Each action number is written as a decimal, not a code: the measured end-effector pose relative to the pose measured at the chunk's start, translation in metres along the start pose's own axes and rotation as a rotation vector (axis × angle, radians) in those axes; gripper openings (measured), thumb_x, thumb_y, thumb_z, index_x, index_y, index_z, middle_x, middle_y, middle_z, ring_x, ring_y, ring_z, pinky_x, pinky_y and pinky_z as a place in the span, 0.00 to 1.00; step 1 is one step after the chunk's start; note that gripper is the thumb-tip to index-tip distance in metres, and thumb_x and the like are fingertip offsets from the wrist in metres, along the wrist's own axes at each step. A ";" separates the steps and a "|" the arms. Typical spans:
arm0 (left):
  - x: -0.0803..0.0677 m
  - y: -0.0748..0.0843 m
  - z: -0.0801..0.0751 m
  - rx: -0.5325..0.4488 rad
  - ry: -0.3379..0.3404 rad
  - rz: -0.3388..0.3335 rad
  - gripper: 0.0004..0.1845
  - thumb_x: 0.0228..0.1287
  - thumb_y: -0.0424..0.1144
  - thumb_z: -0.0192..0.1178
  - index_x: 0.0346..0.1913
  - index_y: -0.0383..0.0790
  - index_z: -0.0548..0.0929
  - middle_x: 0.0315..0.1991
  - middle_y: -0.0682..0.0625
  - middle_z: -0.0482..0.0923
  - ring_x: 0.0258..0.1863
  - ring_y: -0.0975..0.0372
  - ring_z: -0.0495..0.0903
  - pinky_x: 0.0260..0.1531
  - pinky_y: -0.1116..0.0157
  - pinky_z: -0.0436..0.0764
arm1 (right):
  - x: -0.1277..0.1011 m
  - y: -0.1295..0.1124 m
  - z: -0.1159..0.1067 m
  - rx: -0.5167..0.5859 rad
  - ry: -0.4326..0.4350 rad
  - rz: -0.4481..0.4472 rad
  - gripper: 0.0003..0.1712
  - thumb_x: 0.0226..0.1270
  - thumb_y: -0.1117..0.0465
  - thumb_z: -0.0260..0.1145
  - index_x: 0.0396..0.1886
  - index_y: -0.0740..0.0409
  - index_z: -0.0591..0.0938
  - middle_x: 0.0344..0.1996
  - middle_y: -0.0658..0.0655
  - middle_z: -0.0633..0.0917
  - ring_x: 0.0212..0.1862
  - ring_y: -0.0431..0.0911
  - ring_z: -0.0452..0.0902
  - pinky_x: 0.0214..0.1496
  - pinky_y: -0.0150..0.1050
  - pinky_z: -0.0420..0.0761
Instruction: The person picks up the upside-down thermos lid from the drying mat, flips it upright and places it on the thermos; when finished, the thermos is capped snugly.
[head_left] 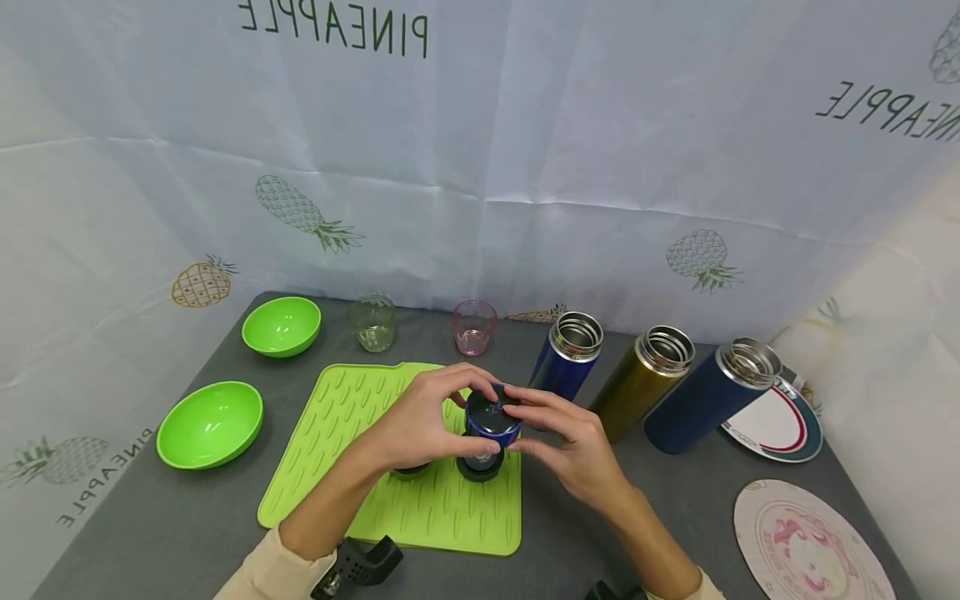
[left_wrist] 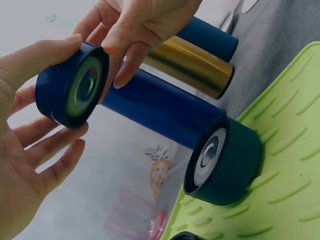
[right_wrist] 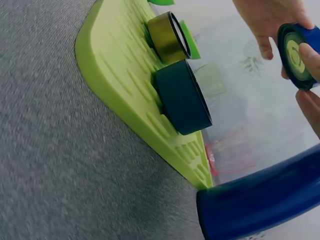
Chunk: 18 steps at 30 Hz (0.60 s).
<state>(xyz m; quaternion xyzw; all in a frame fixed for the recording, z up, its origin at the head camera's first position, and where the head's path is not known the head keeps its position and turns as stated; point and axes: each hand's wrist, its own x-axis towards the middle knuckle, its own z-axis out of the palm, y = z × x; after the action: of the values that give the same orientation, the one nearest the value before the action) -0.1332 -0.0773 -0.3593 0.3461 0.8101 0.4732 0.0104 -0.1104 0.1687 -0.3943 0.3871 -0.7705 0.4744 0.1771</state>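
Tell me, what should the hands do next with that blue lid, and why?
Probably carry the blue lid over to the open blue bottle and set it on the mouth. Both the left hand and the right hand hold the lid above the green mat, its colour matches that bottle, and all three bottles stand uncapped.

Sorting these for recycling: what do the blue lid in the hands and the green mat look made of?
The blue lid looks like glossy painted metal or hard plastic; its pale inner liner suggests plastic. The green mat looks like matte silicone, judging by its soft ridges and rounded edge.
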 end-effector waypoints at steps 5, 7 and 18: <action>-0.001 0.001 0.000 0.025 0.031 0.012 0.21 0.52 0.46 0.79 0.48 0.52 0.84 0.57 0.54 0.83 0.54 0.62 0.83 0.48 0.62 0.84 | -0.001 -0.006 -0.009 -0.132 -0.005 -0.048 0.31 0.50 0.68 0.81 0.58 0.57 0.86 0.61 0.62 0.85 0.64 0.45 0.83 0.64 0.25 0.78; -0.003 0.001 -0.002 0.038 0.051 0.020 0.21 0.51 0.46 0.79 0.47 0.52 0.84 0.57 0.54 0.83 0.54 0.62 0.83 0.47 0.63 0.84 | -0.002 -0.010 -0.015 -0.159 0.039 -0.079 0.29 0.53 0.64 0.81 0.57 0.58 0.86 0.61 0.62 0.85 0.64 0.44 0.82 0.65 0.24 0.77; -0.006 -0.004 -0.010 0.083 0.107 0.002 0.21 0.49 0.43 0.80 0.47 0.51 0.84 0.58 0.54 0.83 0.57 0.59 0.82 0.46 0.63 0.85 | -0.005 -0.004 -0.034 -0.118 0.371 -0.046 0.48 0.56 0.51 0.79 0.67 0.79 0.71 0.71 0.65 0.72 0.76 0.45 0.68 0.76 0.30 0.68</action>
<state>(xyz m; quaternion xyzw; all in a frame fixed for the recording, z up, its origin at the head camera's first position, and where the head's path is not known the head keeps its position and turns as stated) -0.1344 -0.0897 -0.3592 0.3213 0.8280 0.4570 -0.0480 -0.1077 0.1994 -0.3785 0.2995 -0.7422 0.4873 0.3492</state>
